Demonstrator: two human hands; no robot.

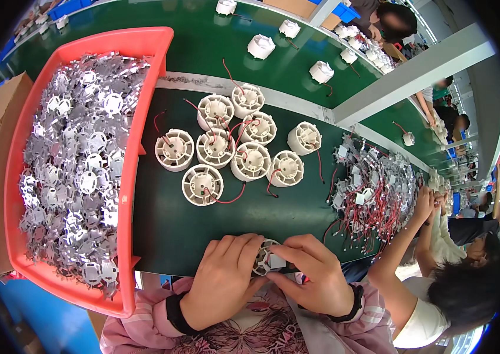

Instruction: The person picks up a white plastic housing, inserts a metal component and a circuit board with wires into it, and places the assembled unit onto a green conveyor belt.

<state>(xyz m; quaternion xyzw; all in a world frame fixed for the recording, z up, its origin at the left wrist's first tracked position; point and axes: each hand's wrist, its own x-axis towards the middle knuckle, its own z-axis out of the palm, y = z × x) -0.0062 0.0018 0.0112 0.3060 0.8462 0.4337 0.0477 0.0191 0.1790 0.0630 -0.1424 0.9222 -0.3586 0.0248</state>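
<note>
Close to my body, at the table's near edge, a white round plastic housing (260, 264) is held between my two hands. My left hand (219, 282) is closed round its left side, fingers over the top, hiding much of it. With thumb and fingertips bent, my right hand (316, 275) grips a small flat square piece (276, 261) at the housing's right side. How far the piece sits inside the housing I cannot tell. Beyond my hands stand several white round housings (202, 184) with spoked insides, each with a red wire.
A red bin (127, 236) full of silvery stamped metal plates (79, 171) stands at left beside a cardboard box (3, 147). On the right lies a heap of wired parts (374, 194). A green belt (202, 50) carries more housings behind a metal rail. A co-worker (433, 295) sits at right.
</note>
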